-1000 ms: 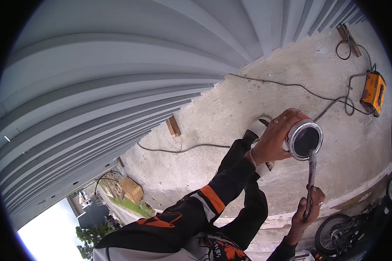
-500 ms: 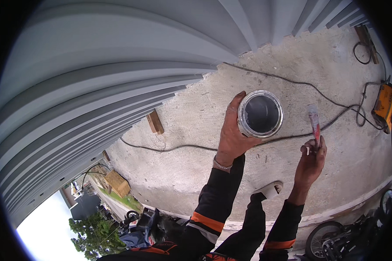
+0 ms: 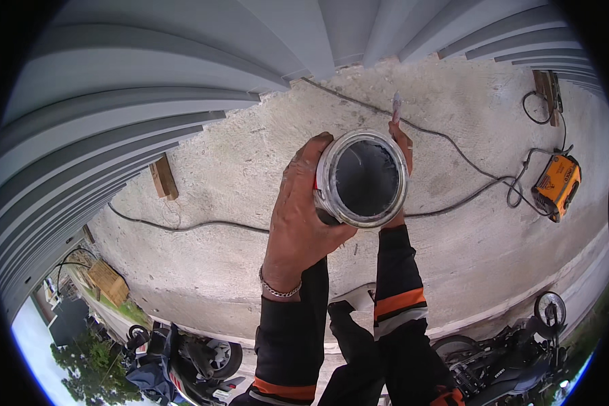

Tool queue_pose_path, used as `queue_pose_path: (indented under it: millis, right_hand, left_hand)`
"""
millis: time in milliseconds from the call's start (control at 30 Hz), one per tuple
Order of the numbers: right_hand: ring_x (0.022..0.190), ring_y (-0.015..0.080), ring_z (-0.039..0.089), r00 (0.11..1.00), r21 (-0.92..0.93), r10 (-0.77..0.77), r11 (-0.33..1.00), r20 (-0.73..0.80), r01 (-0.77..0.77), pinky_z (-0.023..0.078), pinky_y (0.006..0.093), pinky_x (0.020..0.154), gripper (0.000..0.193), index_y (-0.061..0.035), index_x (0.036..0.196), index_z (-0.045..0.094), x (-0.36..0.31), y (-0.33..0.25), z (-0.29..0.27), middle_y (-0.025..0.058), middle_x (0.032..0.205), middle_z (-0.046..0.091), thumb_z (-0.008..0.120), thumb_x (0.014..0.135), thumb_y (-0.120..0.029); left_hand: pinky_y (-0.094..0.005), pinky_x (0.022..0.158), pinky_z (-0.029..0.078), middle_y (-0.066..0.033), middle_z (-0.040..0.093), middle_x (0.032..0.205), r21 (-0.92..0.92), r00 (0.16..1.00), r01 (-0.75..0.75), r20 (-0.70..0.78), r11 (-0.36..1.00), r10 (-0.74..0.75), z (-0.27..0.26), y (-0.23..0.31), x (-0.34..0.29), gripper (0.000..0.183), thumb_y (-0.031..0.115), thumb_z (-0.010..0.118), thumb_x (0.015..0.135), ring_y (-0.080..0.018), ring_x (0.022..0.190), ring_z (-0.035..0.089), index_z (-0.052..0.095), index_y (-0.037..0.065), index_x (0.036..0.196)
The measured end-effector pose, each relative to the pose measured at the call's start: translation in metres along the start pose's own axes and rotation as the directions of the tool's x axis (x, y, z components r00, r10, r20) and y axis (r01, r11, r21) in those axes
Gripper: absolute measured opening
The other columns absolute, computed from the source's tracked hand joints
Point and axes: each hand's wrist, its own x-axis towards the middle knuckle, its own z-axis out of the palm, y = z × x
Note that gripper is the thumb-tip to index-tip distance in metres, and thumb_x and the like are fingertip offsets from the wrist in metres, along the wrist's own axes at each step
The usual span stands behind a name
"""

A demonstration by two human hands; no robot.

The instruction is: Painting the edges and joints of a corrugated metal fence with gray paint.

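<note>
My left hand [image 3: 296, 213], with a chain bracelet at the wrist, grips a round metal paint can [image 3: 323, 183] from its left side. The can's open top faces me, and dark grey paint [image 3: 365, 179] shows inside. Beyond the can, my right hand [image 3: 402, 143] is closed on a paintbrush [image 3: 396, 108]; the can hides most of that hand. The brush's pale head points away from me, towards the grey corrugated metal wall [image 3: 277, 54], and appears apart from it.
A black cable [image 3: 446, 139] snakes over the concrete floor [image 3: 216, 264]. To the right sits an orange machine [image 3: 557, 186]. Wooden blocks [image 3: 162, 177] lie by the wall. Motorcycles [image 3: 507, 365] stand along the near edge, and a woven box [image 3: 108, 282] is at far left.
My right hand has moved left and farther out with the brush, now partly behind the can. The can looks nearer and larger. The view has shifted to the right.
</note>
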Motion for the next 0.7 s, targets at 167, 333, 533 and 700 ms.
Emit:
queue_pose_path:
  millis: [167,333,533,700]
  right_hand:
    - [0.117,0.0362,0.064,0.993,-0.164,-0.093,0.981,0.073,0.104,0.052,0.0473,0.098,0.04,-0.0086,0.137,0.065,0.0,0.012,0.022,0.02,0.129,0.067,0.059,0.097,-0.007]
    - [0.109,0.0388,0.069,0.986,-0.227,-0.138,0.961,0.091,0.155,0.056,0.0474,0.091,0.043,-0.0079,0.135,0.066,0.004,0.008,0.047,0.0208,0.125,0.069,0.062,0.092,-0.001]
    - [0.099,0.0386,0.069,0.985,-0.252,-0.173,0.954,-0.023,0.162,0.056,0.0492,0.084,0.043,-0.0093,0.132,0.067,-0.002,0.01,0.074,0.0171,0.12,0.071,0.063,0.091,-0.002]
    - [0.1,0.0374,0.068,0.993,-0.225,-0.099,0.971,-0.063,0.082,0.055,0.0491,0.082,0.045,-0.0122,0.135,0.065,-0.011,0.009,0.076,0.0144,0.122,0.072,0.065,0.091,-0.004]
  left_hand:
    - [-0.0452,0.115,0.048,-0.0182,0.053,0.151,-0.091,0.992,0.081,-0.087,0.993,-0.089,-0.026,-0.006,-0.007,0.108,0.013,0.096,0.062,-0.0366,0.142,0.052,0.041,0.004,0.155]
    - [-0.0442,0.112,0.051,-0.0185,0.053,0.146,-0.073,0.979,0.078,-0.183,0.994,-0.09,-0.041,-0.009,-0.008,0.115,0.017,0.101,0.062,-0.0325,0.136,0.057,0.037,0.005,0.157]
    - [-0.0395,0.106,0.055,-0.0172,0.059,0.14,-0.005,0.976,0.07,-0.208,0.998,-0.07,-0.054,-0.012,-0.007,0.107,0.015,0.1,0.067,-0.0244,0.123,0.065,0.037,0.0,0.152]
    - [-0.0381,0.103,0.055,-0.0144,0.062,0.133,0.008,0.946,0.135,-0.3,0.991,-0.126,-0.037,-0.002,0.006,0.095,0.01,0.099,0.07,-0.0224,0.116,0.065,0.042,-0.002,0.145]
